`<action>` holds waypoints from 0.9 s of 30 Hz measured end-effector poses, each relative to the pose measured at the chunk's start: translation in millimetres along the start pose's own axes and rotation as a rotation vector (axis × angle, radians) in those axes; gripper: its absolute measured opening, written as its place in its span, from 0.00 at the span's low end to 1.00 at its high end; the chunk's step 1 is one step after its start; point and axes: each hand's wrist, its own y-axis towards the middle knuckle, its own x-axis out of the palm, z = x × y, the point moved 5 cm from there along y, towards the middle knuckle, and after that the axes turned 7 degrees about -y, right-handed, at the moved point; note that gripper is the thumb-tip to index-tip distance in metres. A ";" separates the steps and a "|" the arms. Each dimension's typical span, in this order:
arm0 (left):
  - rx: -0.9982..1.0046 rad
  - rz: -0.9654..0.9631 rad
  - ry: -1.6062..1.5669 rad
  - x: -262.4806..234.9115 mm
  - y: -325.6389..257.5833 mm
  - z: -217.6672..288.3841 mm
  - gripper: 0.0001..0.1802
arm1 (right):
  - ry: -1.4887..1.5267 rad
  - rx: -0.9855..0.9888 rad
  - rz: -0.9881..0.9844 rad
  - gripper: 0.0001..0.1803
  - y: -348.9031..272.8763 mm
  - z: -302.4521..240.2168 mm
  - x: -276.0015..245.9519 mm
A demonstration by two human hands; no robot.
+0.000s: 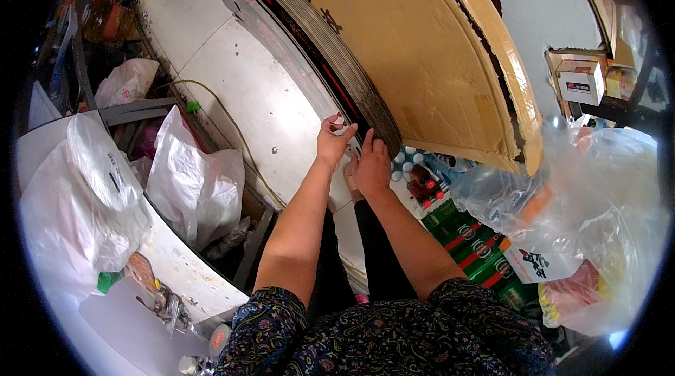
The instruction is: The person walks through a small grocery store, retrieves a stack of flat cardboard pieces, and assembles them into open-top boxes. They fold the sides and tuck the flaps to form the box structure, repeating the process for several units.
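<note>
Reaching forward, I put both hands at the lower end of a stack of thin flat sheets (pixel 320 31) that leans under a big cardboard (pixel 415 46). My left hand (pixel 332 143) pinches something small and pale at the stack's edge, fingers curled. My right hand (pixel 373 165) lies flat on the edge, fingers nearly straight, holding nothing that I can see. I think the sheets may slide down onto the bottles (pixel 411 161) if I pull one out, because the stack stands tilted.
</note>
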 end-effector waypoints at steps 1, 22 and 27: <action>0.001 -0.005 0.002 -0.1 0.5 0.2 0.38 | 0.009 -0.001 -0.001 0.40 0.1 0.6 0.1; -0.025 -0.032 -0.026 1.3 -1.1 2.9 0.37 | 0.240 -0.051 0.164 0.34 -7.4 2.6 -0.6; -0.033 -0.018 -0.008 -1.1 0.6 1.5 0.39 | 0.355 -0.080 0.192 0.28 -8.1 2.1 0.5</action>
